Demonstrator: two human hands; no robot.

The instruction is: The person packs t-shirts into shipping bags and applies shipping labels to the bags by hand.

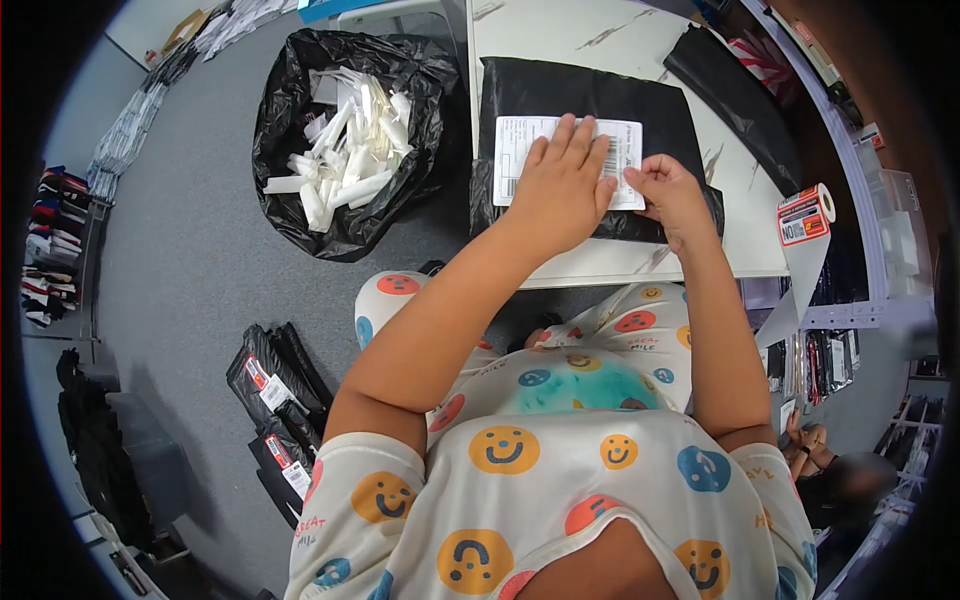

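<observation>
A black plastic mailer bag (590,90) lies flat on the white marbled table (560,30). On it is a white printed label (517,150). My left hand (570,180) lies flat across the middle of the label, its fingers stretched out and a little apart. At the label's right edge my right hand (668,195) has thumb and forefinger pressed together on the label's border.
A roll of red-and-white stickers (805,215) hangs at the table's right edge, near another black bag (735,105). On the floor stand a black bin bag (275,120) of white strips and labelled black parcels (265,370). Another person's hand (808,445) shows at right.
</observation>
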